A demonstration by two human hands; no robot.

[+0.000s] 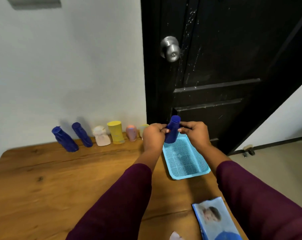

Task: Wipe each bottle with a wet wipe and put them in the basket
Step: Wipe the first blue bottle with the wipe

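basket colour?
Light blue perforated mesh plastic basket, on the wooden table; head view, the only one, shows it clearly.

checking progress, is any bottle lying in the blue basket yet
No, the basket is bare inside; the left hand and right hand hold a blue bottle.

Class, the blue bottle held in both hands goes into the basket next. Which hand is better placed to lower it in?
Right, probably. Both hands hold the blue bottle, but the right hand sits above the blue basket, while the left hand sits beside its left edge, over the table.
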